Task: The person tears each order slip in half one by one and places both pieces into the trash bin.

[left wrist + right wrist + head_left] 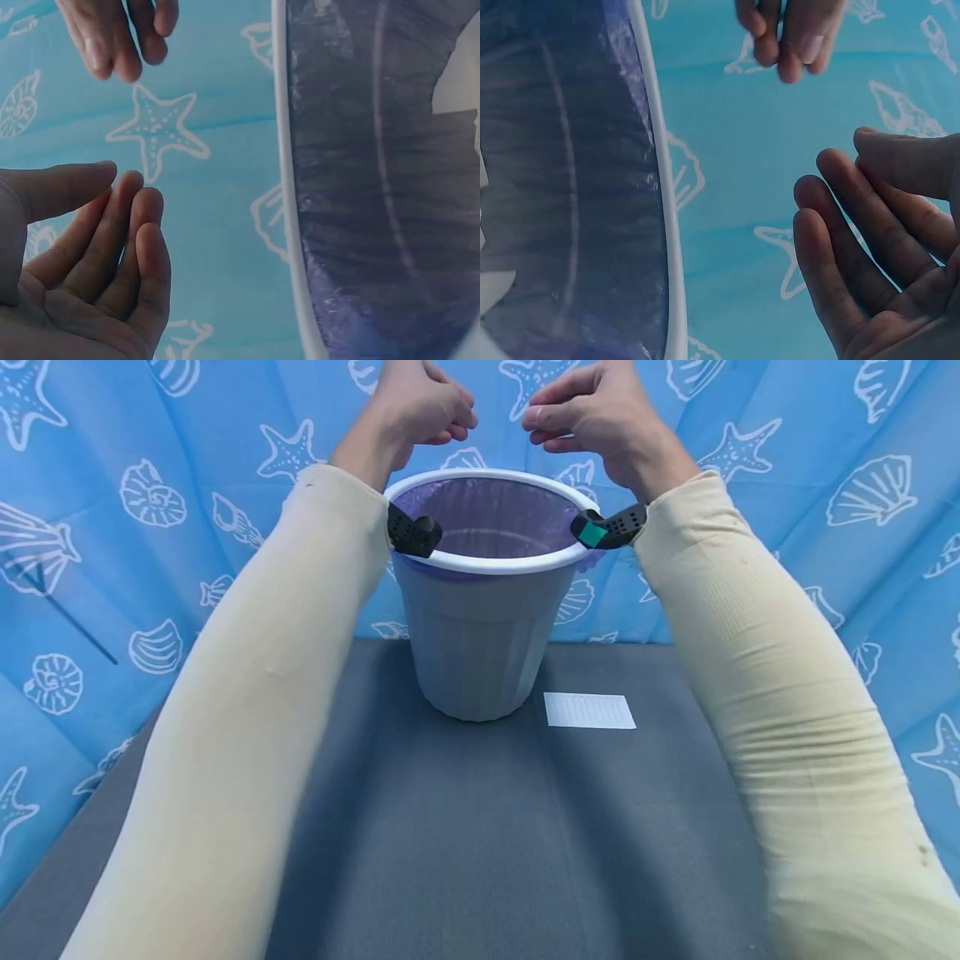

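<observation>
A grey trash bin (pixel 480 635) with a white rim stands on the dark table, lined with a purple bag (pixel 487 514). Above the far left of its rim is my left hand (pixel 427 410), fingers loosely bent and holding nothing. My right hand (pixel 592 414) mirrors it over the far right, thumb near the fingertips with nothing between. In the left wrist view, the bare palm of the left hand (pixel 97 262) shows beside the rim. The right wrist view likewise shows an unfilled right hand (pixel 877 240). White pieces (pixel 459 82) appear inside the bin.
On the grey tabletop (pixel 465 827), a lined white slip of paper (pixel 588 710) lies right of the bin's base. A blue curtain (pixel 187 460) printed with shells and starfish hangs behind and along both sides. Each wrist wears a black strap camera (pixel 416 532) near the rim.
</observation>
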A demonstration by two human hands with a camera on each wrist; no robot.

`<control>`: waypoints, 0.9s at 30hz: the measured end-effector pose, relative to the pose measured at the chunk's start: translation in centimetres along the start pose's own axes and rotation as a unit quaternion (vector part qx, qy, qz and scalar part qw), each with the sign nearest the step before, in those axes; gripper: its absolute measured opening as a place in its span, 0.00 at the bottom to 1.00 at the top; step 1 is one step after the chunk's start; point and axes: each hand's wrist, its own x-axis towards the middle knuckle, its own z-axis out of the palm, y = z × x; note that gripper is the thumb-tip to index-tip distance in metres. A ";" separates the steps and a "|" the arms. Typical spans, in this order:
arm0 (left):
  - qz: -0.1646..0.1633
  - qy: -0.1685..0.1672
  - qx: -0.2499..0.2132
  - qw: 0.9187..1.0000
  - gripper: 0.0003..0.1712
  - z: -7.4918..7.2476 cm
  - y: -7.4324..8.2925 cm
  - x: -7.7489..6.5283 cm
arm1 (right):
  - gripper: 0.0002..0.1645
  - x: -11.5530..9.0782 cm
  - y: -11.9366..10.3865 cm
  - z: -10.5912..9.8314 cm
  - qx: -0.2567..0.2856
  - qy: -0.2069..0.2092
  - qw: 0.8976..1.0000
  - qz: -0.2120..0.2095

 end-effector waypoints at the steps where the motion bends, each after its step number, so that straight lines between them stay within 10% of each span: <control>1: 0.003 0.000 -0.005 1.000 0.14 0.0 -0.2 -0.1 | 0.19 -0.2 0.0 0.0 0.014 -0.003 1.000 -0.002; 9: 0.046 -0.018 -0.066 0.997 0.14 -0.8 -2.4 -3.5 | 0.22 -4.1 0.3 1.0 0.153 -0.038 0.985 -0.069; 18: 0.198 -0.050 -0.112 0.973 0.13 0.3 -4.3 -11.0 | 0.14 -10.2 2.3 2.2 0.221 -0.071 0.958 -0.167; 27: 0.230 -0.067 -0.127 0.963 0.13 3.0 -8.8 -16.1 | 0.13 -15.2 8.1 4.6 0.130 -0.073 0.975 -0.167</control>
